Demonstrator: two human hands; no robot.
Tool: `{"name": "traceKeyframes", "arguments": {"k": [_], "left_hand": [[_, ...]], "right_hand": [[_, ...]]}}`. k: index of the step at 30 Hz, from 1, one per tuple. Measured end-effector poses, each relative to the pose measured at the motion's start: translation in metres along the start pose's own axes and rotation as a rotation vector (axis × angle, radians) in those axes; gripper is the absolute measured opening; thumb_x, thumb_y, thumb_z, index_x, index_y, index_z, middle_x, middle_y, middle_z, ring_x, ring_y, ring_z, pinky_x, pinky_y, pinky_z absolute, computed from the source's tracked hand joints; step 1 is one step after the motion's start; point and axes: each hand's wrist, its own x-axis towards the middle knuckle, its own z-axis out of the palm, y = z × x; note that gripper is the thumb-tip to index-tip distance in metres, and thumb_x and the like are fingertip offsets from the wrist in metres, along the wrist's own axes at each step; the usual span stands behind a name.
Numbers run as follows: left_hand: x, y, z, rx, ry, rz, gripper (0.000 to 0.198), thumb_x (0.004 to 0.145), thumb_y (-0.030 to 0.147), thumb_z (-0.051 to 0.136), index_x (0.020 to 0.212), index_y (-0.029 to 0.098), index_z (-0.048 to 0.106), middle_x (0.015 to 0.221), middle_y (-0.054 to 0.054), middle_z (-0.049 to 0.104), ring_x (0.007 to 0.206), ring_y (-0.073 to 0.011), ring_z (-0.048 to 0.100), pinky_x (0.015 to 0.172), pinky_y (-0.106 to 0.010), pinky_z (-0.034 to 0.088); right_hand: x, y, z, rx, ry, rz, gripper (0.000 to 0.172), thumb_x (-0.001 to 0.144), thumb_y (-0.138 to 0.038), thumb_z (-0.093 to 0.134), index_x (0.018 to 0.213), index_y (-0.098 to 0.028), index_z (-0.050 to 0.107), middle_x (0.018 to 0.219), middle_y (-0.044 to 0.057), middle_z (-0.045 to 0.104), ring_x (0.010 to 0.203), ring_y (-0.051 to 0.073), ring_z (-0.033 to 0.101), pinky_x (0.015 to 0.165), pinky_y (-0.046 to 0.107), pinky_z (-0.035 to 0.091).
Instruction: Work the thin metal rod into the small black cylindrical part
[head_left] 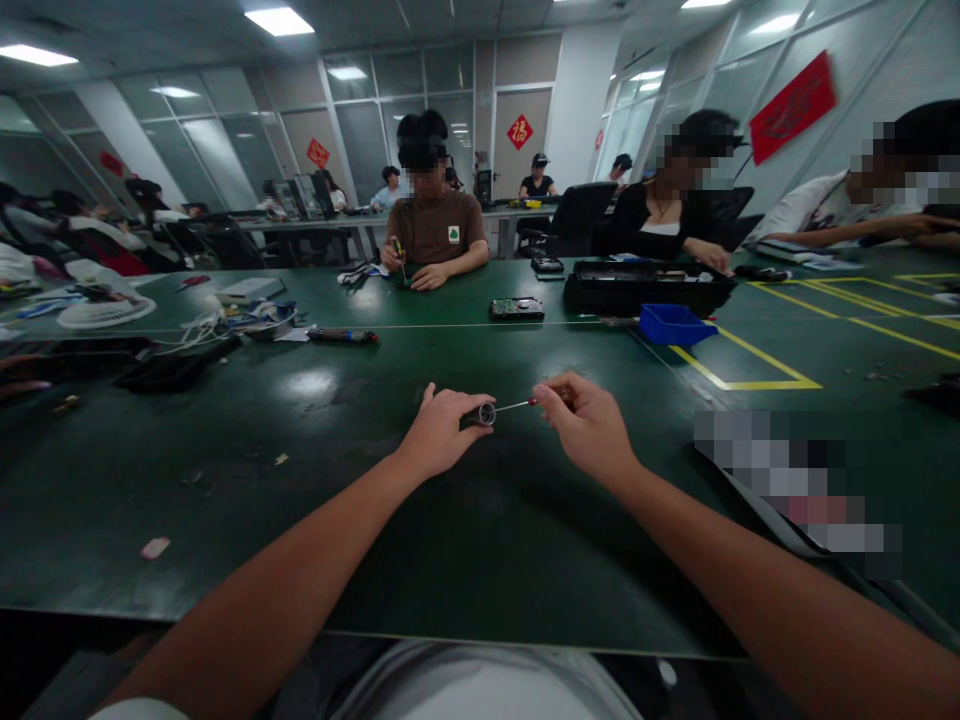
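Note:
My left hand (442,430) is closed round a small dark cylinder (486,414) with a pale ring at its round end, which faces right and toward me. Most of the cylinder's body is hidden by my fingers. My right hand (589,425) grips a screwdriver (516,405) by its reddish handle, partly covered by the fingers. Its thin metal shaft points left, and the tip meets the cylinder's round end; whether it sits inside or only touches cannot be made out. Both hands are just above the green table (480,560).
Beyond my hands lie a circuit-board device (517,308), a long black housing (649,290) and a blue bin (675,325). A dark rod-shaped tool (342,336), cables and a white fan (105,308) are at the left. Opposite, a person (435,225) holds a screwdriver. A sheet (780,500) lies right.

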Motion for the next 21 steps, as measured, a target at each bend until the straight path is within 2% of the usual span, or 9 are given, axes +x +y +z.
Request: {"name": "traceKeyframes", "arguments": {"k": [4, 9, 12, 14, 17, 19, 21], "left_hand": [[0.001, -0.002, 0.000, 0.020, 0.003, -0.020, 0.039, 0.089, 0.030, 0.069, 0.127, 0.031, 0.064, 0.124, -0.003, 0.070, 0.119, -0.0266, 0.059, 0.119, -0.066, 0.017], [0.001, -0.001, 0.000, 0.024, -0.011, -0.014, 0.038, 0.089, 0.031, 0.068, 0.127, 0.032, 0.064, 0.123, -0.003, 0.071, 0.119, -0.0271, 0.059, 0.119, -0.066, 0.016], [0.000, 0.000, 0.000, 0.014, -0.011, -0.020, 0.039, 0.089, 0.031, 0.069, 0.128, 0.032, 0.064, 0.123, -0.003, 0.071, 0.119, -0.0273, 0.059, 0.118, -0.067, 0.016], [0.000, -0.001, 0.000, 0.010, 0.005, -0.034, 0.039, 0.089, 0.031, 0.068, 0.128, 0.031, 0.064, 0.123, -0.004, 0.071, 0.119, -0.0273, 0.059, 0.118, -0.067, 0.017], [0.000, -0.002, 0.000, -0.013, 0.018, -0.010, 0.038, 0.090, 0.032, 0.067, 0.128, 0.032, 0.064, 0.126, -0.004, 0.069, 0.119, -0.0262, 0.059, 0.119, -0.065, 0.016], [0.000, -0.003, -0.001, -0.029, 0.024, 0.025, 0.038, 0.091, 0.032, 0.066, 0.129, 0.033, 0.063, 0.129, -0.003, 0.068, 0.122, -0.0252, 0.058, 0.120, -0.064, 0.014], [0.001, -0.003, -0.001, -0.027, 0.026, 0.036, 0.038, 0.091, 0.032, 0.066, 0.129, 0.034, 0.063, 0.129, -0.002, 0.068, 0.123, -0.0248, 0.057, 0.121, -0.064, 0.012]], "right_hand": [[-0.002, -0.002, 0.001, -0.018, -0.047, -0.090, 0.015, 0.091, -0.032, 0.055, 0.093, -0.021, 0.065, 0.076, 0.001, 0.065, 0.067, 0.017, 0.059, 0.061, 0.031, 0.043], [-0.004, 0.001, 0.002, -0.096, -0.041, -0.055, 0.032, 0.099, -0.042, 0.043, 0.087, -0.022, 0.065, 0.066, 0.000, 0.059, 0.061, 0.018, 0.056, 0.059, 0.033, 0.038], [-0.003, 0.006, 0.006, 0.042, 0.016, -0.031, 0.019, 0.096, -0.038, 0.051, 0.103, -0.022, 0.059, 0.083, 0.002, 0.065, 0.075, 0.019, 0.063, 0.066, 0.034, 0.045], [-0.001, 0.010, 0.008, 0.169, 0.036, 0.011, 0.020, 0.091, -0.038, 0.059, 0.103, -0.023, 0.058, 0.087, 0.003, 0.066, 0.078, 0.020, 0.064, 0.071, 0.035, 0.048], [0.005, 0.017, 0.010, 0.342, 0.042, 0.109, 0.023, 0.087, -0.044, 0.063, 0.091, -0.022, 0.061, 0.084, 0.004, 0.067, 0.077, 0.019, 0.063, 0.075, 0.037, 0.051], [0.010, 0.022, 0.010, 0.517, 0.048, 0.241, 0.027, 0.087, -0.049, 0.062, 0.087, -0.022, 0.061, 0.081, 0.005, 0.066, 0.073, 0.019, 0.062, 0.075, 0.039, 0.054], [0.013, 0.028, 0.010, 0.609, -0.009, 0.368, 0.030, 0.086, -0.052, 0.062, 0.083, -0.022, 0.059, 0.072, 0.004, 0.062, 0.065, 0.019, 0.060, 0.073, 0.041, 0.056]]}}
